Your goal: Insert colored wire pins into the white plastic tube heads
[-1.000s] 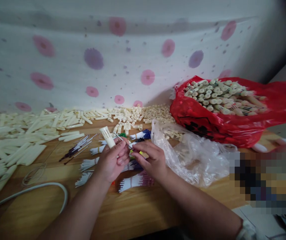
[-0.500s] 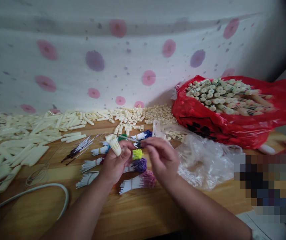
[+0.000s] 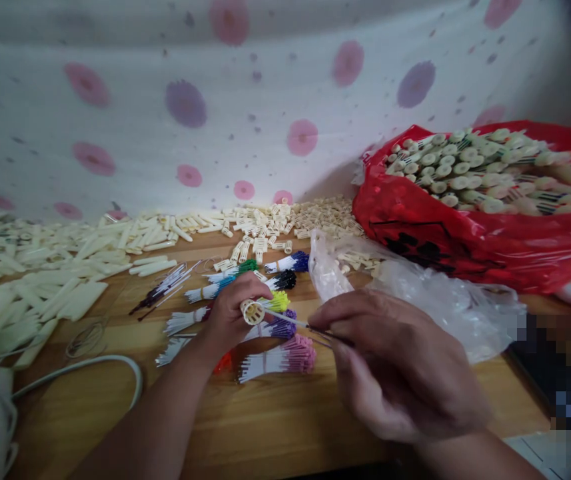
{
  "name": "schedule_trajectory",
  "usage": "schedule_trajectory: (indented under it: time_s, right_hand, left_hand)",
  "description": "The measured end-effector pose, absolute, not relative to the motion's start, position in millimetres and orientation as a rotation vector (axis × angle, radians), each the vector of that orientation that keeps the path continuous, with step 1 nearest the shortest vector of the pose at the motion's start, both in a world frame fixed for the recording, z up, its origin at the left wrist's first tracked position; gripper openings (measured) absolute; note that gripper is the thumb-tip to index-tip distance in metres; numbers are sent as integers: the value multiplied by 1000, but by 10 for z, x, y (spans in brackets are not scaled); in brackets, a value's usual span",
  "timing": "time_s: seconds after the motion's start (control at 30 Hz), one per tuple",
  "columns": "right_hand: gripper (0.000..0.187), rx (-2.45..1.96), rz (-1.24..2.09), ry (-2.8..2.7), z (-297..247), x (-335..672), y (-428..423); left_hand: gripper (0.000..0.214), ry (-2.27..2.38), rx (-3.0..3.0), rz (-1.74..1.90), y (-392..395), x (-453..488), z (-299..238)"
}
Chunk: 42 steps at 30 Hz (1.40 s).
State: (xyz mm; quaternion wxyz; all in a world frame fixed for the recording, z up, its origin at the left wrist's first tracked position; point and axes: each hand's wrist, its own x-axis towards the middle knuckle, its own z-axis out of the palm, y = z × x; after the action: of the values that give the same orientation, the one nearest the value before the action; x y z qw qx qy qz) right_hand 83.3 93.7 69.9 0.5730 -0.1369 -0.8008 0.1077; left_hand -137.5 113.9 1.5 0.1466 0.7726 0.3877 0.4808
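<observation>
My left hand (image 3: 232, 303) is closed on a cream plastic slotted barrel piece (image 3: 252, 312), its ringed end facing me. A thin white pen refill (image 3: 288, 320) runs from that end toward my right hand (image 3: 400, 360), which is nearer the camera and pinches its dark end. A second thin dark stick shows by the right fingertips; I cannot tell whether it is separate. Below and between the hands lie banded refill bundles: pink-tipped (image 3: 280, 360), purple-tipped (image 3: 285, 325), yellow-tipped (image 3: 280, 302) and black-tipped (image 3: 285, 280). The left hand partly covers some of them.
Loose slotted pieces (image 3: 265, 230) lie along the back, with cream tubes (image 3: 85, 267) heaped at left. Dark-tipped refills (image 3: 165, 287) and a white cable (image 3: 90, 363) are nearby. At right are a clear plastic bag (image 3: 430, 307) and a red bag (image 3: 440, 233) full of assembled pens.
My right hand has come closer to the camera and moved right, with the refill stretching between the hands. The barrel piece has turned from upright to face the right hand. The view has shifted slightly.
</observation>
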Motion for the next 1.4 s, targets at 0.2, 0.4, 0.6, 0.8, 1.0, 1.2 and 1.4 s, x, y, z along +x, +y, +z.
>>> schedule_trajectory:
  time_s: [0.2,0.4,0.6,0.8,1.0,1.2,1.4]
  right_hand:
    - [22,-345,180,-1893,626,716,933]
    - [23,-341,180,-1885,565,634,946]
    - [21,-364,225,-1879,531,592,938]
    - [15,-410,255,-1960,419,553,1028]
    - [17,-497,320,-1951,389,570,1119]
    - [8,-504,321,-1920,373,592,1186]
    - [8,-485,468,-1904,349,569,1212]
  left_hand:
    - [5,1194,2163,1302,1111,-1387,4]
    - [5,1231,2060,1286,1097,-1379,-9]
    - [6,1204,2112,1279,1096,-1389,6]
    - [44,1139,2193,1211,1076,-1431,-1]
    - [46,1245,2358,1141,1032,-1486,88]
    - [32,1304,2493,1190,980,-1488,149]
    - [21,1399,2548,1276,958,-1467,143]
